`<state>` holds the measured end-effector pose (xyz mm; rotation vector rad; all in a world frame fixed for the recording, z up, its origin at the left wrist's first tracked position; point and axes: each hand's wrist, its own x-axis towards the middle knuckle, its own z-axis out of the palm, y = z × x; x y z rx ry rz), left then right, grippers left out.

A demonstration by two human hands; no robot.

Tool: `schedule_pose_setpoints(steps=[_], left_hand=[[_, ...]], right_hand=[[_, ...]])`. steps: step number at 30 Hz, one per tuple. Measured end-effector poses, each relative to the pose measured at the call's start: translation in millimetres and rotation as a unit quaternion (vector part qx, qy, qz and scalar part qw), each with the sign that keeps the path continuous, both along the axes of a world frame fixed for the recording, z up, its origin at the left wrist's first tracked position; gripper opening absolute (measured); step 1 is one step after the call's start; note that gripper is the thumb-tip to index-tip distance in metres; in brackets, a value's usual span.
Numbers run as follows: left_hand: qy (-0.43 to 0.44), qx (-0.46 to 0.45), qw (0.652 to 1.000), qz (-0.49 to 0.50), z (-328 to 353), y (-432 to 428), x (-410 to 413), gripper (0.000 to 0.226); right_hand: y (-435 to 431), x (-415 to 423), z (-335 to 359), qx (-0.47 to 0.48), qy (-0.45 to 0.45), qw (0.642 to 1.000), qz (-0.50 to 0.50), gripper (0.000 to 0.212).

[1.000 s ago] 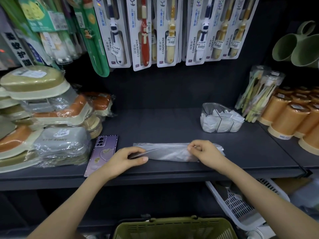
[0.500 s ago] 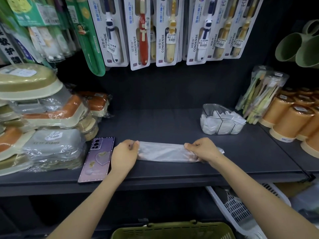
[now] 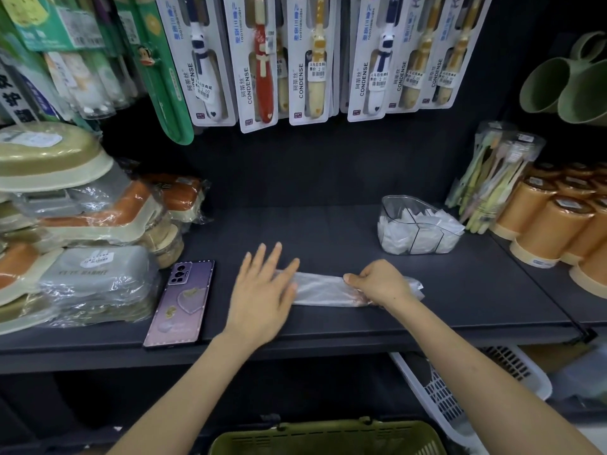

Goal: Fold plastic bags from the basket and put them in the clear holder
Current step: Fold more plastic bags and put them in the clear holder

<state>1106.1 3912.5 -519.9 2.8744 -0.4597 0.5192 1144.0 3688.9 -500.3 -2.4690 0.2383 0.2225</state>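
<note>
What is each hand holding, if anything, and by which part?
The right hand pinches the folded plastic bag near its right end. The left hand lies open, fingers straight, over the bag's left end, gripping nothing.

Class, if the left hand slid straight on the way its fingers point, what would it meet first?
Probably nothing until the dark back panel: the left hand points over bare shelf, passing left of the clear holder. Depth is uncertain.
</note>
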Motion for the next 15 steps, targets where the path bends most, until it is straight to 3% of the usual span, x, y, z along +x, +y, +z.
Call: schedule_pose_setpoints(steps=[2,3,6,8,10,12,13,15], left_hand=[[0.140,0.038,0.989,0.022,-3.5,-8.0,-2.2,0.093],[0.188,0.045,0.980,0.052,-7.4,-9.8,-2.0,0.098],[0.235,0.047,0.967,0.090,-13.0,-12.7,-0.6,0.095],[0.235,0.057,0.966,0.095,-11.8,-11.6,-1.8,0.081],[0.239,0.068,0.964,0.097,-9.9,-12.7,-3.6,0.066],[0.237,0.070,0.964,0.094,-7.8,-13.5,-4.5,0.064],[0.236,0.069,0.965,0.095,-7.9,-13.6,-4.4,0.066],[0.239,0.068,0.964,0.095,-8.7,-13.4,-3.6,0.067]], right_hand=[[0.3,-0.6,1.1,-0.003,0.000,1.000,0.003,0.057],[0.2,0.1,1.2,-0.007,-0.001,1.000,0.008,0.057],[0.5,0.9,0.6,-0.018,0.003,1.000,0.015,0.053],[-1.8,-0.8,2.1,0.016,0.013,1.000,0.018,0.050],[-8.6,-5.5,8.5,0.155,0.028,0.988,0.000,0.032],[-17.3,-11.2,14.4,0.308,0.013,0.950,-0.050,0.011],[-20.2,-12.8,13.8,0.308,-0.038,0.948,-0.072,0.012],[-15.1,-18.7,6.7,0.089,-0.200,0.974,-0.062,0.019]])
